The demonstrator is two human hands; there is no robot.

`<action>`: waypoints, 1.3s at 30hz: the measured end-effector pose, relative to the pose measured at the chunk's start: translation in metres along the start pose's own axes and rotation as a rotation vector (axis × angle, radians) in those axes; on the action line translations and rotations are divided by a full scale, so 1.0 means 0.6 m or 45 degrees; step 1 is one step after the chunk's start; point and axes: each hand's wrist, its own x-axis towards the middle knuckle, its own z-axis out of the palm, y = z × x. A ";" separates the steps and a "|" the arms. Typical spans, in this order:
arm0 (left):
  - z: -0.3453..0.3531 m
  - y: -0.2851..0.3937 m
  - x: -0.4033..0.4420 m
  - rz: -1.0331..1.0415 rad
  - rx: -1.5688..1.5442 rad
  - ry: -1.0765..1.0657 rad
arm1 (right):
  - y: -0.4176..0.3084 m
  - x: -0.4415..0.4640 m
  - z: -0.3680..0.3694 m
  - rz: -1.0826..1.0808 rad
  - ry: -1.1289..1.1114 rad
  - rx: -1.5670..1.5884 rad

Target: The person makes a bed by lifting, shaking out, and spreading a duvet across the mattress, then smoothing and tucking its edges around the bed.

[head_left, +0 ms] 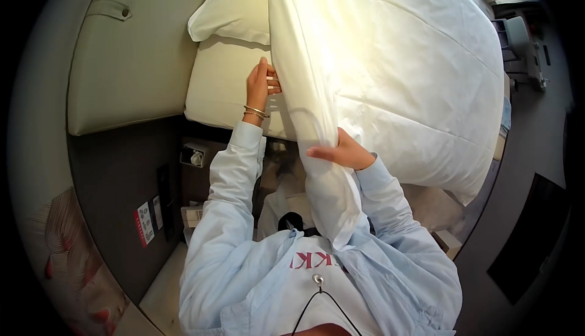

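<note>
A white duvet [396,49] covers most of the bed, its long folded edge running down toward my body. My right hand [344,151] is closed on the near part of that edge, thumb on top and the other fingers hidden by the cloth. My left hand [261,85], with bangles at the wrist, is over the bare mattress [216,86]. Its thumb points up and its fingers are apart, the tips against or just under the duvet's edge. Beyond it lies a white pillow [234,10], partly covered by the duvet.
A padded headboard [134,62] stands at the left. Below it are a dark wall panel [109,171], a small box [193,155] on a shelf, and a red and white card [144,223]. At the far right are a chair [518,34] and a dark wall screen [530,238].
</note>
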 end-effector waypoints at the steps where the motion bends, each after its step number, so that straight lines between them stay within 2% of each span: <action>1: 0.020 0.018 -0.009 -0.174 -0.069 0.000 | -0.004 0.004 0.002 -0.005 -0.006 0.005; 4: 0.058 -0.022 0.009 -0.032 -0.029 -0.119 | -0.018 0.022 0.001 0.023 -0.147 -0.222; 6: 0.068 -0.035 0.011 0.040 0.064 -0.064 | -0.018 0.044 -0.013 0.281 -0.384 -0.700; 7: 0.061 -0.071 0.029 0.038 0.074 -0.120 | 0.002 0.051 -0.023 -0.295 -0.401 -0.278; 8: 0.053 -0.107 0.046 0.030 0.086 -0.178 | 0.005 0.058 -0.047 -0.303 -0.406 -0.273; 10: 0.050 -0.120 0.052 0.021 0.160 -0.186 | 0.003 0.091 -0.112 0.121 0.003 0.251; 12: 0.079 -0.075 0.012 -0.084 -0.207 -0.274 | 0.003 0.132 -0.146 -0.096 0.760 0.202; 13: 0.092 -0.098 0.022 -0.154 -0.464 -0.277 | 0.005 0.156 -0.158 -0.098 0.751 0.204; 14: 0.093 -0.118 0.027 -0.155 -0.460 -0.269 | 0.010 0.179 -0.166 -0.084 0.791 0.058; 16: 0.109 -0.081 -0.004 -0.357 -0.315 -0.140 | 0.033 0.215 -0.168 -0.061 0.829 -0.079; 18: 0.112 -0.081 -0.001 -0.354 -0.218 -0.204 | 0.040 0.242 -0.165 -0.249 0.517 -0.104; 19: 0.112 -0.091 0.001 -0.287 -0.318 -0.279 | 0.036 0.244 -0.162 -0.390 0.478 0.006; 20: 0.114 -0.098 0.003 -0.228 -0.418 -0.349 | 0.032 0.243 -0.169 -0.387 0.485 0.011; 22: 0.111 -0.097 0.005 -0.294 -0.517 -0.431 | 0.027 0.238 -0.180 -0.447 0.779 -0.027; 23: 0.107 -0.096 0.006 -0.354 -0.622 -0.512 | 0.022 0.230 -0.192 -0.372 0.843 -0.205; 27: 0.105 -0.088 0.003 -0.401 -0.875 -0.667 | 0.001 0.209 -0.203 -0.245 0.883 -0.442; 29: 0.111 -0.077 -0.001 -0.646 -1.021 -0.481 | -0.028 0.200 -0.206 -0.171 0.886 -0.605; 30: 0.106 -0.078 -0.007 -0.657 -1.029 -0.485 | -0.030 0.206 -0.208 -0.114 0.861 -0.767; 32: 0.091 -0.081 -0.002 -0.390 -0.855 -0.484 | -0.014 0.220 -0.219 -0.171 0.901 -0.818; 33: 0.089 -0.086 0.010 -0.407 -0.860 -0.480 | -0.008 0.225 -0.225 -0.225 0.923 -0.856; 35: 0.073 -0.112 0.015 -0.598 -0.986 -0.449 | 0.009 0.241 -0.228 -0.195 0.888 -0.821; 38: 0.049 -0.157 0.026 -0.602 -1.051 -0.348 | 0.017 0.252 -0.222 -0.186 0.875 -0.768; 39: 0.042 -0.149 0.025 -0.618 -1.072 -0.347 | 0.021 0.247 -0.221 -0.315 0.954 -0.565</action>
